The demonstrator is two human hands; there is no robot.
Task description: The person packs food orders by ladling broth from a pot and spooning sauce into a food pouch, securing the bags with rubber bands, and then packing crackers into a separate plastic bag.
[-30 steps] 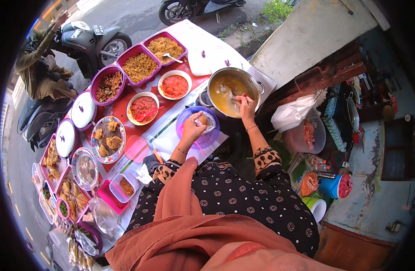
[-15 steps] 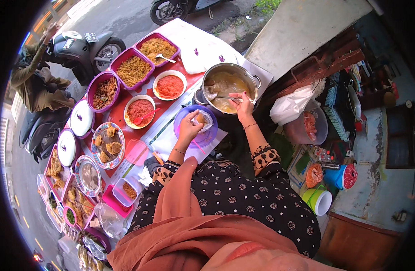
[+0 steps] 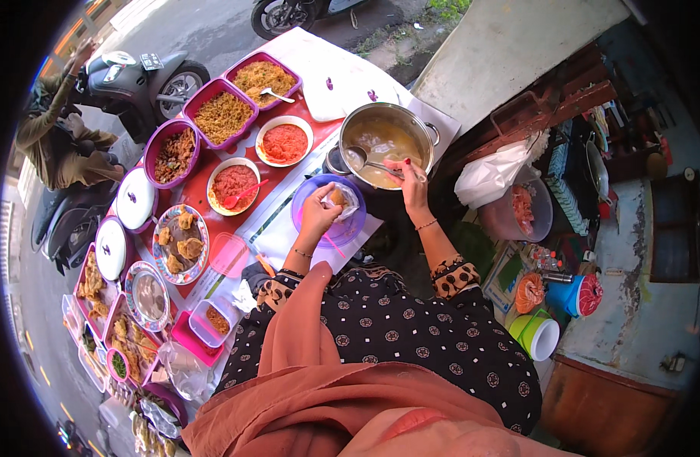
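Observation:
My right hand (image 3: 408,183) grips the handle of a metal ladle (image 3: 357,156), whose bowl is over the soup in a steel pot (image 3: 424,124). Yellowish broth with pale pieces fills the pot. Closed around the top of a small clear plastic bag (image 3: 348,199), my left hand (image 3: 319,215) is over a purple bowl (image 3: 298,199). Something brownish shows inside the bag. A pink straw-like stick (image 3: 334,245) leans over the bowl's near rim.
Left of the bowl stand two dishes of red sambal (image 3: 284,145), purple tubs of noodles (image 3: 223,120) and a plate of fried pieces (image 3: 184,242). A person on a scooter (image 3: 57,156) is at the far left. A clear bucket (image 3: 544,206) stands to the right.
The ladle's bowl has tilted and is now more exposed, with its handle turned by my right hand. My left hand stays with the bag over the bowl.

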